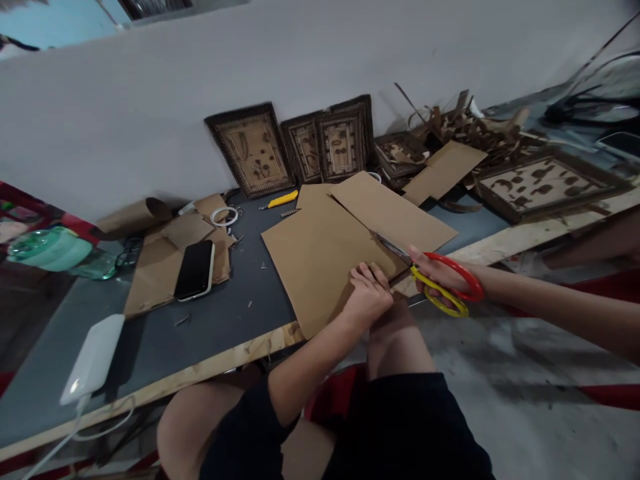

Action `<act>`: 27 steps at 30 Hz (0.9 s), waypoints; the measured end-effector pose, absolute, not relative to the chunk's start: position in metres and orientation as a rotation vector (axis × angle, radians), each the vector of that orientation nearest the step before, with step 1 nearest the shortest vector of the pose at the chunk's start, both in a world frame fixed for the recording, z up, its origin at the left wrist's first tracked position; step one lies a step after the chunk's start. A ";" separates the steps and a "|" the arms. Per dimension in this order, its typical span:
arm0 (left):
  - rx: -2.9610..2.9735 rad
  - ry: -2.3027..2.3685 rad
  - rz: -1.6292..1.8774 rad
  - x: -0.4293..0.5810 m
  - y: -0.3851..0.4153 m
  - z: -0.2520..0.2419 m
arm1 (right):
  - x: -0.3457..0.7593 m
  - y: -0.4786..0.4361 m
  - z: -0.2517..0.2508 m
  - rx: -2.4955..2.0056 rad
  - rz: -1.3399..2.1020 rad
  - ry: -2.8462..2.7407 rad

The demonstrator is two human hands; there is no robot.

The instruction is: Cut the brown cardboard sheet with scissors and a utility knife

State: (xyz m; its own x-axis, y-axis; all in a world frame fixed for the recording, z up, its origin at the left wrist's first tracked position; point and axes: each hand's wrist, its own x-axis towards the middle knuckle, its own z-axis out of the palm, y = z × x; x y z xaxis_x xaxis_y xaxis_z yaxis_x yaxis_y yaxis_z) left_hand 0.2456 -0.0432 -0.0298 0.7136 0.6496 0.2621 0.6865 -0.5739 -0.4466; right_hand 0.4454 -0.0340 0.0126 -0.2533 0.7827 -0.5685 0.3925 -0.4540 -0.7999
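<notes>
The large brown cardboard sheet (pixel 320 247) lies on the tabletop (pixel 255 287), its near corner reaching the pale wooden edge close to the person. The left hand (pixel 370 290) rests on the sheet's near right part with fingers bent and bunched together; the thumb is hidden, so I cannot tell whether this grip pinches the board or only presses it down. Just to the right, the right hand (pixel 433 272) has its grip closed about the scissors (pixel 393 247), fingers at the red and yellow handles. The blades point far and left, over the right side of the sheet; how wide they are spread is too small to tell. A narrower cardboard piece (pixel 393 210) overlaps the sheet's far right side. Beyond the sheet's far left edge lies a yellow cutter (pixel 283 199), and behind it dark-edged framed panels (pixel 253 148) lean upright against the pale wall (pixel 350 47). To the far right is a tangled heap of brown strips (pixel 480 130), with another framed panel (pixel 545 183) lying flat on its near side. On the left, a black-screened phone (pixel 195 270) rests on flat cardboard scraps (pixel 155 267), near a white ring (pixel 213 217) and a cardboard roll (pixel 134 219). A green plastic bottle (pixel 55 248) lies at the far left; nearer, a white device (pixel 94 357) trails a white cable (pixel 55 448) over the near edge.
</notes>
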 end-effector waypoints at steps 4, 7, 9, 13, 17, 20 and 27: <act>-2.456 -1.060 -0.104 0.249 -0.044 -0.028 | 0.451 -0.037 0.007 -1.838 1.528 -1.508; -2.487 -1.078 -0.088 0.254 -0.047 -0.027 | 0.460 -0.035 0.003 -1.820 1.448 -1.718; -2.494 -1.079 -0.084 0.257 -0.048 -0.025 | 0.465 -0.033 0.005 -1.798 1.442 -1.810; -2.498 -1.127 -0.079 0.263 -0.051 -0.021 | 0.465 -0.030 0.017 -1.917 1.401 -1.782; -2.508 -1.143 -0.124 0.264 -0.053 -0.023 | 0.457 -0.032 0.030 -1.966 1.318 -1.861; -2.489 -1.123 -0.125 0.263 -0.054 -0.024 | 0.449 -0.035 0.036 -2.023 1.252 -1.900; -2.503 -1.109 -0.012 0.264 -0.061 -0.016 | 0.464 -0.043 0.031 -1.928 1.538 -1.661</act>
State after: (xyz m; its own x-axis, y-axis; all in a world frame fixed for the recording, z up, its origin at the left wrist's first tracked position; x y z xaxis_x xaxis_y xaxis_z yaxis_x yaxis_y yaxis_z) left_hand 0.2642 -0.0613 -0.0163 0.6851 0.7090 0.1670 0.7126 -0.6048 -0.3556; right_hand 0.4644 -0.0433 0.0306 -0.1511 0.8060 -0.5722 0.6329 -0.3658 -0.6824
